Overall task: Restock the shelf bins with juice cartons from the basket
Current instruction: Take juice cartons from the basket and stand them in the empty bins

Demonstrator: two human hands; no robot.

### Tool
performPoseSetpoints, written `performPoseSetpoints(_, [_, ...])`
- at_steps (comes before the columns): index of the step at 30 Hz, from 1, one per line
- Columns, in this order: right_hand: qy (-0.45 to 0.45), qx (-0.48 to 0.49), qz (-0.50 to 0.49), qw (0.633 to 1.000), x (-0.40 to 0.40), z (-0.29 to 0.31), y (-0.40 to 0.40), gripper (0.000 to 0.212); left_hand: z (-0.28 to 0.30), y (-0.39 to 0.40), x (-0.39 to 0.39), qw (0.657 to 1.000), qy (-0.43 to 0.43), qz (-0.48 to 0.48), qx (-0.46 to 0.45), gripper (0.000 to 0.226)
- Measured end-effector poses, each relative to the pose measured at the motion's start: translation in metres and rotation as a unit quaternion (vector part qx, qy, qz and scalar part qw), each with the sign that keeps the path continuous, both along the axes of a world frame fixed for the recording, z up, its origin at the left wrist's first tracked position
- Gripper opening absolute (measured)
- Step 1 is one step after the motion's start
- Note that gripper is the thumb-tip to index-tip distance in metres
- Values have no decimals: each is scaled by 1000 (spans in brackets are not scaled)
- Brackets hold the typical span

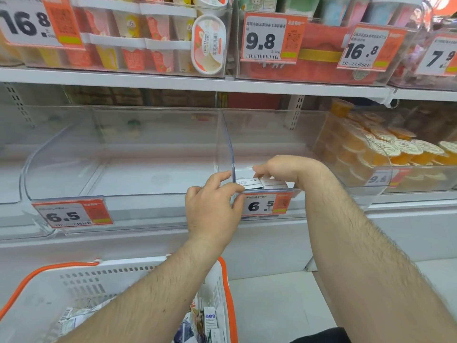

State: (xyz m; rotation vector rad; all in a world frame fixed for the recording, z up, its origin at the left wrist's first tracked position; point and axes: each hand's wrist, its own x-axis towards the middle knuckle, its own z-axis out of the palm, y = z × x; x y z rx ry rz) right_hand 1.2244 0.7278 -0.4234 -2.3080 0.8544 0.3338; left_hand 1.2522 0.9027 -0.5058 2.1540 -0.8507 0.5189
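Two clear shelf bins stand side by side: the left bin [74,169] holds nothing, the right bin [259,134] holds a few white juice cartons [249,183] at its front left corner. My right hand [284,169] reaches over the front wall into the right bin, fingers curled on top of the cartons. My left hand [212,204] grips the front corner of the right bin, thumb against its front wall beside the 6.5 price tag [267,205]. The white basket with orange rim [74,285] sits below at the bottom left, with more cartons [210,318] inside.
A bin of orange jelly cups [385,149] stands to the right. The upper shelf [197,81] carries bins of ice cream and snacks with price tags. A white ledge [272,305] lies below the bins.
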Motion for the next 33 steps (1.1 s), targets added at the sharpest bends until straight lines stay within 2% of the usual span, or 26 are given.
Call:
performPoseSetpoints(6, [-8,-65,53,996,6,-7,2,38,-1,-1,2,1000,9,-2,-2,10])
performPoseSetpoints(11, [-14,-89,49,995,9,-9,0,35,1,-1,1,1000,10,-2,-4,9])
performPoseSetpoints(14, [-11,-74,36,997,9,-8,2,35,2,0,1,1000,20,-5,1,8])
performPoseSetpoints(17, [-12,-32,-1,999,8,-6,6,52,2,1,1,1000,22,-14,0,8])
performPoseSetpoints(24, [-23,5,-23,999,5,-9,1,75,-1,1,3,1000,9,-22,-1,12])
performPoseSetpoints(29, [-49,29,-47,997,2,-11,-7,77,6,6,0,998,42,-30,29,17])
performPoseSetpoints(33, [-41,16,-43,998,-1,-11,-8,69,8,7,0,998,50,-33,25,21])
